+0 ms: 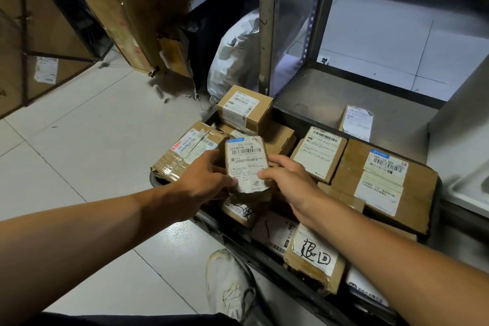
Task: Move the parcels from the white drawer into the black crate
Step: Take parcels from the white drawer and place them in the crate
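Observation:
A small brown parcel (247,164) with a white shipping label is held between both hands above the black crate (291,275). My left hand (205,180) grips its left edge and my right hand (285,180) pinches its right edge, thumb on the label. The crate sits on the floor, piled with several labelled cardboard parcels, among them a wide flat box (383,185) at the right and a box with black handwriting (315,257) at the front. The white drawer (468,190) shows only as a pale corner at the right edge.
A metal shelf rack (267,24) stands behind the crate with one labelled parcel (357,122) on its lowest board. A white plastic bag (235,61) and large cardboard cartons (137,16) lie behind and left. My shoe (230,283) is beside the crate on the tiled floor.

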`<state>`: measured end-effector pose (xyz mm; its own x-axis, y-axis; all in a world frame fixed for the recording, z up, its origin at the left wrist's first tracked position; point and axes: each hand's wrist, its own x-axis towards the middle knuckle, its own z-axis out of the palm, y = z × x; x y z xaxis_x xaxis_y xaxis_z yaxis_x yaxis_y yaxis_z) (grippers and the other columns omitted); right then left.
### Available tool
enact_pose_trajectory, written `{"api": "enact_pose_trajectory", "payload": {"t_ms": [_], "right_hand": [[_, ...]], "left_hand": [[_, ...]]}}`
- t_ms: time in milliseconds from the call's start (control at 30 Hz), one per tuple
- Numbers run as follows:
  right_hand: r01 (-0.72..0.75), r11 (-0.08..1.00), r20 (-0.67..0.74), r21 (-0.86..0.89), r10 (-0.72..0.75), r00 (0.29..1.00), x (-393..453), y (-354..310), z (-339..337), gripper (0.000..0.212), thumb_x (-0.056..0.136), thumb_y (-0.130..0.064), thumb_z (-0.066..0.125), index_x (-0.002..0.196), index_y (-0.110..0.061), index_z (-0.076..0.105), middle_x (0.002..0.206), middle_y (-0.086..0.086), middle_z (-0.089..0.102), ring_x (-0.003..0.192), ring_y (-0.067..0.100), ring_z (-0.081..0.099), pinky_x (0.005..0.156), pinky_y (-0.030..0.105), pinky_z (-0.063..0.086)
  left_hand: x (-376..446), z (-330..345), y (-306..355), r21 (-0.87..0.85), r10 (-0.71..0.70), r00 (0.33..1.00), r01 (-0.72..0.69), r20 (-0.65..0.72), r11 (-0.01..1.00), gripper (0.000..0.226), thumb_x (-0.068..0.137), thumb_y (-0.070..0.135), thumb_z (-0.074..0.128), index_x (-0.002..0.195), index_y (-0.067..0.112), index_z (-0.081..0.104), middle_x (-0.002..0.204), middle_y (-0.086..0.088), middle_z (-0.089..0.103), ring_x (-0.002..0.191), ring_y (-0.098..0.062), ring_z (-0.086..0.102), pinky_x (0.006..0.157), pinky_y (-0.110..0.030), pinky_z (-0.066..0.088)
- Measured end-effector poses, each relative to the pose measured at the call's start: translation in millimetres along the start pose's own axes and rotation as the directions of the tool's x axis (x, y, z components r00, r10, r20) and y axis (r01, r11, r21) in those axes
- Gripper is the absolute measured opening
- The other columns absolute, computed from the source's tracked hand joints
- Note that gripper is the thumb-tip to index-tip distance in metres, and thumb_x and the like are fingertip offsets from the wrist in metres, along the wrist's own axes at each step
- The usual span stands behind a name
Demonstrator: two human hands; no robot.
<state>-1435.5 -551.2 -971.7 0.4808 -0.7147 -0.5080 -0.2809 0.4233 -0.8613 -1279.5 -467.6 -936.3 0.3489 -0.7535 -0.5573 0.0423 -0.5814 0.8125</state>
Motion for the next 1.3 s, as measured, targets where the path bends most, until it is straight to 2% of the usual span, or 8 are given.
{"api": "enact_pose_trajectory", "payload": {"t_ms": [233,433,600,867,967,1067,1167,1300], "right_hand": [[0.126,0.928,0.034,-0.351,-0.122,0.992,23,-8,3,0.061,0.082,-0.022,0.067,0.141,-0.034,0.052,0.124,-0.008,0.066,0.101,0.010,0.068,0.090,0.035,0.057],[0.244,0.601,0.116,-0.761,-0.244,0.963,34,-6,-7,0.072,0.090,-0.031,0.067,0.154,-0.027,0.035,0.149,0.001,0.047,0.127,0.019,0.050,0.097,0.029,0.042],[0.278,0.346,0.228,-0.896,-0.177,0.957,34,3,1,0.116,0.078,-0.059,0.074,0.161,-0.022,0.001,0.162,0.003,0.022,0.144,0.026,0.026,0.113,0.043,0.034],[0.339,0.229,0.303,-0.913,-0.176,0.937,26,-9,-14,0.104,0.083,-0.039,0.073,0.161,-0.023,0.006,0.163,0.001,0.017,0.145,0.025,0.020,0.117,0.040,0.031],[0.344,0.259,0.296,-0.902,-0.208,0.932,17,-12,-21,0.098,0.084,-0.047,0.071,0.160,-0.028,0.012,0.163,-0.002,0.019,0.146,0.023,0.020,0.116,0.044,0.033],[0.343,0.236,0.281,-0.909,-0.259,0.924,-3,-21,-39,0.086,0.088,-0.054,0.063,0.159,-0.030,0.020,0.161,-0.002,0.024,0.145,0.022,0.023,0.114,0.046,0.036],[0.288,0.152,0.234,-0.945,-0.300,0.925,-31,-27,-69,0.079,0.091,-0.055,0.058,0.158,-0.032,0.023,0.163,0.001,0.022,0.148,0.024,0.018,0.114,0.044,0.033],[0.176,0.118,0.131,-0.977,-0.315,0.940,-76,-29,-121,0.082,0.091,-0.057,0.057,0.159,-0.032,0.019,0.165,0.003,0.019,0.151,0.024,0.011,0.120,0.042,0.025]], "left_hand": [[8,3,-14,-0.062,-0.044,0.999,0.042,-0.020,0.997,0.058,0.083,-0.013,0.068,0.128,0.015,0.044,0.108,-0.012,0.072,0.098,-0.026,0.072,0.081,-0.038,0.062],[9,4,-14,0.063,-0.124,0.981,0.116,0.150,0.991,0.028,0.092,-0.001,0.064,0.102,0.025,0.059,0.109,-0.004,0.069,0.103,-0.021,0.066,0.087,-0.036,0.057],[11,6,-20,0.088,-0.168,0.960,0.152,0.223,0.984,0.045,0.093,0.001,0.063,0.132,0.021,0.052,0.127,-0.002,0.063,0.113,-0.019,0.062,0.093,-0.036,0.054],[9,2,-15,0.421,-0.140,0.986,0.088,0.095,0.903,0.014,0.097,0.014,0.061,0.109,0.019,0.067,0.114,-0.004,0.068,0.105,-0.020,0.065,0.090,-0.037,0.058],[10,-6,-2,0.649,0.039,0.998,-0.057,0.042,0.758,0.018,0.098,0.020,0.059,0.112,0.016,0.070,0.111,0.001,0.068,0.096,-0.013,0.065,0.073,-0.022,0.056],[5,-6,15,0.911,0.291,0.953,-0.189,0.081,0.366,0.023,0.098,0.029,0.060,0.114,0.015,0.068,0.110,-0.004,0.071,0.089,-0.014,0.066,0.072,-0.025,0.057],[-1,8,31,0.949,0.429,0.862,-0.312,0.270,0.031,0.055,0.095,0.045,0.061,0.144,0.022,0.048,0.145,-0.006,0.054,0.130,-0.023,0.053,0.100,-0.032,0.049],[-16,53,61,0.919,0.368,0.842,-0.358,0.395,-0.166,0.089,0.091,0.069,0.048,0.160,0.032,0.005,0.168,-0.006,0.004,0.154,-0.032,0.002,0.123,-0.052,0.018]]}}
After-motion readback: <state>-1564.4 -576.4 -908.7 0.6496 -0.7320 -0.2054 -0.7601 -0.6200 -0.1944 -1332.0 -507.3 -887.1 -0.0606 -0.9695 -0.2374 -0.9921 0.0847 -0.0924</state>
